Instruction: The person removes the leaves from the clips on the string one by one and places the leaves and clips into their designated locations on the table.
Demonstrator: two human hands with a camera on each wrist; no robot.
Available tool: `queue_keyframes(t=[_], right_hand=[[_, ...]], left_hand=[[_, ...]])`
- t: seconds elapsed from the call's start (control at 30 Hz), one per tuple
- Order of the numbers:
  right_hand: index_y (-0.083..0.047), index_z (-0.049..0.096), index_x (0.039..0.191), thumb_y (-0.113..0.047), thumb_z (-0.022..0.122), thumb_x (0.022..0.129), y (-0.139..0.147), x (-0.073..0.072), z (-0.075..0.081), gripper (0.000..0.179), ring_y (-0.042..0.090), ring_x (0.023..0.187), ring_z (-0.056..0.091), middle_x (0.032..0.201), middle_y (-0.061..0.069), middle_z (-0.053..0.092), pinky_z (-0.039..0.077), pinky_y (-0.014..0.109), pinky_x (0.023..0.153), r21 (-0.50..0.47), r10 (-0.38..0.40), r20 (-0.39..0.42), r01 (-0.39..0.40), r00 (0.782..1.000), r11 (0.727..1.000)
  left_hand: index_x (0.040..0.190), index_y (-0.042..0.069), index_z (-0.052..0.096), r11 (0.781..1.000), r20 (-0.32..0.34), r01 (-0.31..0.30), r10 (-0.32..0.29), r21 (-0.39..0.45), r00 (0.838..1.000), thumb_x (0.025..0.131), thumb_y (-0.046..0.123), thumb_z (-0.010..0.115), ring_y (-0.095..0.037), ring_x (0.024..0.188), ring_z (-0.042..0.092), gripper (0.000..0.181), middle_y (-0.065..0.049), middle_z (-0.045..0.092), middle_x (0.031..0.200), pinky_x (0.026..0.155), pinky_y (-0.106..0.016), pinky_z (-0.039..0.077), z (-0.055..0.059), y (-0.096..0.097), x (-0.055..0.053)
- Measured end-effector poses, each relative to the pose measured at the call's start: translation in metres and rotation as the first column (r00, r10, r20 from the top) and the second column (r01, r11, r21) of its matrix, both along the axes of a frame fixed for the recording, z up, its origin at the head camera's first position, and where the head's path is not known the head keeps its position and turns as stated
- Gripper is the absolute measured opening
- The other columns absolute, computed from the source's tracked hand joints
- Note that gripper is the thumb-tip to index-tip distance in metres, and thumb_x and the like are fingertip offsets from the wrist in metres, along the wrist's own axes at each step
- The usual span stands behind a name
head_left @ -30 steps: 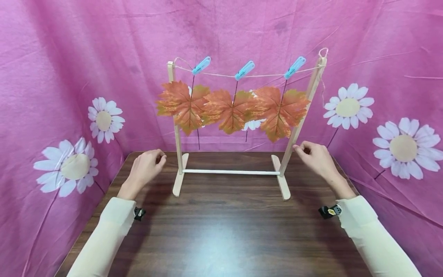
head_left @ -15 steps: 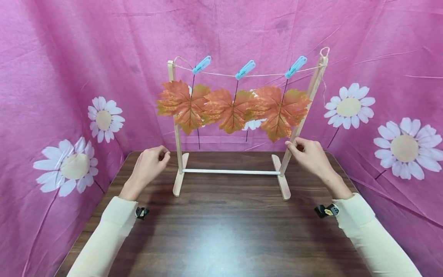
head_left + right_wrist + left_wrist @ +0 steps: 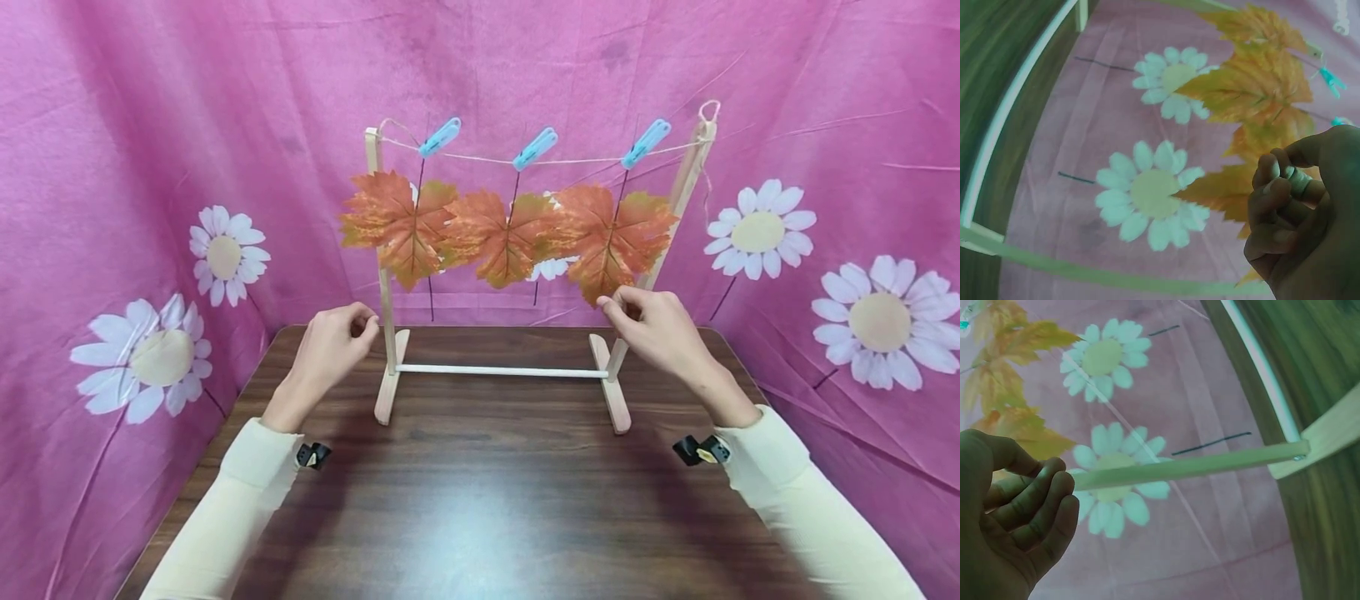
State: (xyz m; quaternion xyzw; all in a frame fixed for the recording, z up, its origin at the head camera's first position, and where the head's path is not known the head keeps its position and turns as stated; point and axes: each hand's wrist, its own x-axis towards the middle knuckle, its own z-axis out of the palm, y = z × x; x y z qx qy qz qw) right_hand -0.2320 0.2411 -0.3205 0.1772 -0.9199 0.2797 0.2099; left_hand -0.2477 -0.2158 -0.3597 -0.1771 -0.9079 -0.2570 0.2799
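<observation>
Rack [image 3: 502,372] at 12 o'clock on the table [image 3: 480,500], string [image 3: 577,161] post to post. Done AFAICT: 3 leaves hang by their stems from blue pegs [image 3: 536,150], left leaf [image 3: 405,225] btwn 11 & 12, mid leaf [image 3: 501,237] at 12, right leaf [image 3: 611,229] btwn 12 & 1. I see no loose leaf or peg, so prob. nothing's left to hang, maybe just a bit of straightening. My L hand [image 3: 326,358] is at 11, just beside the left post [image 3: 386,312]: fingers curled, grip narrow, nothing in it. My R hand [image 3: 663,333] is at 1, by the right leaf's lower tip: grip v. narrow, no leaf in it AFAICS; contact unclear.
</observation>
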Motion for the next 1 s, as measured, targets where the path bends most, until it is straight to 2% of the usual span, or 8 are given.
queue_keyframes(t=[0.37, 0.6, 1.0], right_hand=[[-0.018, 0.056, 0.071, -0.027, 0.065, 0.106, -0.032, 0.001, 0.030, 0.037, 0.012, 0.056, 0.044, 0.058, -0.005, 0.046, 0.035, 0.026, 0.055, 0.051, 0.094, -0.064, -0.090, 0.994, 0.995], [-0.019, 0.066, 0.078, -0.026, 0.066, 0.105, -0.052, 0.002, 0.043, 0.028, 0.010, 0.058, 0.046, 0.059, -0.006, 0.050, 0.037, 0.026, 0.058, 0.051, 0.148, -0.067, -0.144, 0.987, 0.988], [-0.017, 0.070, 0.082, -0.021, 0.066, 0.104, -0.076, -0.003, 0.062, 0.022, 0.012, 0.059, 0.048, 0.061, -0.005, 0.053, 0.037, 0.025, 0.057, 0.037, 0.204, -0.127, -0.201, 0.971, 0.979]], left_hand=[[0.089, 0.006, 0.077, 0.997, -0.049, 0.070, -0.068, 0.038, 0.996, 0.097, 0.010, 0.066, -0.017, 0.062, 0.058, 0.014, -0.003, 0.067, 0.069, 0.061, -0.032, 0.048, 0.026, 0.017, 0.007], [0.091, 0.004, 0.078, 0.988, -0.067, 0.114, -0.107, 0.101, 0.992, 0.097, 0.009, 0.068, -0.015, 0.060, 0.057, 0.013, -0.003, 0.068, 0.068, 0.059, -0.023, 0.045, 0.038, 0.026, 0.010], [0.090, 0.006, 0.078, 0.975, -0.065, 0.124, -0.114, 0.182, 0.991, 0.099, 0.011, 0.068, -0.016, 0.062, 0.059, 0.014, -0.003, 0.068, 0.068, 0.060, -0.018, 0.043, 0.057, 0.044, 0.011]])
